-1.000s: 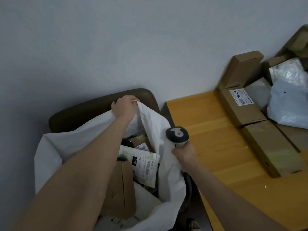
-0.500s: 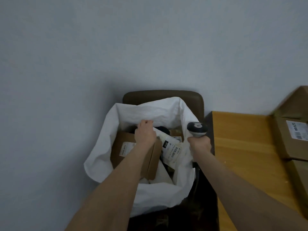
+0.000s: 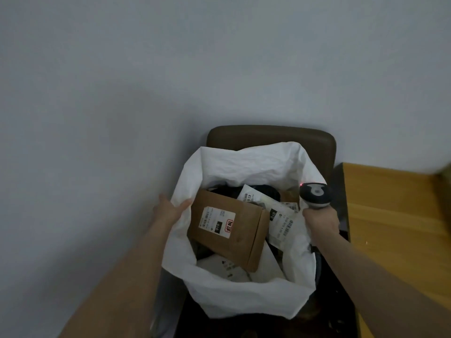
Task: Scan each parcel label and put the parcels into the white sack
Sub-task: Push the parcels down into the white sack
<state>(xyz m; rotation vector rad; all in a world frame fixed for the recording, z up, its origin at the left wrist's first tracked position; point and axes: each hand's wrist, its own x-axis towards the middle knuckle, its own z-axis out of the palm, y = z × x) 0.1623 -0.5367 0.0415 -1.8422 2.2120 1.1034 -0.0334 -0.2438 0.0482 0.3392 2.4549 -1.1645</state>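
Note:
The white sack (image 3: 244, 296) stands open on a dark chair. Inside lies a brown cardboard parcel (image 3: 241, 240) with a white label facing up. Beside it are white labelled mailers (image 3: 283, 225) and a dark item at the back. My left hand (image 3: 169, 211) holds the sack's left rim, thumb inside the opening. My right hand (image 3: 321, 222) grips a handheld barcode scanner (image 3: 314, 195) at the sack's right rim. A small red light shows by the scanner head.
The brown chair back (image 3: 271, 135) rises behind the sack against a grey wall. A wooden table (image 3: 390, 215) stands to the right. A cardboard edge shows at the far right of the table.
My left hand left the inside of the sack and moved to its left rim. The view turned left, so the parcels on the table dropped out of sight. The scanner hand stayed at the right rim.

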